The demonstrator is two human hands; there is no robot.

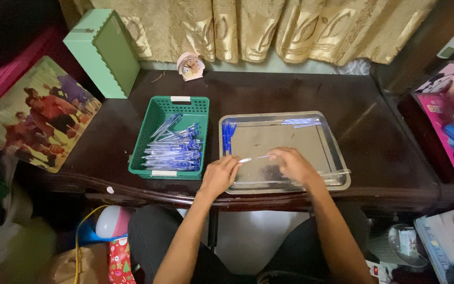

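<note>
Far left, off the counter's left edge, a printed picture board (38, 115) leans at a tilt; a pale green box (103, 52) stands at the back left corner of the dark counter (384, 152). Next comes a green basket (156, 131), holding a stack of clear pens with blue caps (174, 150), most lying parallel, a few crossed at the back. A small pink clock (190, 67) sits at the back edge, against the gold curtain (269, 29).

Just right of the basket lies a metal tray (337, 152), reaching to the counter's front edge. Blue pen parts (228, 134) are bunched in its back left corner, and a few more (300, 122) lie along its back rim.

Your left hand (219, 176) rests at the tray's front left corner, fingers (233, 162) pinched narrow on one end of a thin clear pen piece (253, 158). Your right hand (292, 164), over the tray's front, holds the other end, fingers curled close.

Risk, as a judgement: the piece is slim and held only at its tips. Uneven pull or a slack pinch could let it slip onto the tray or roll off the front edge, which lies close.
</note>
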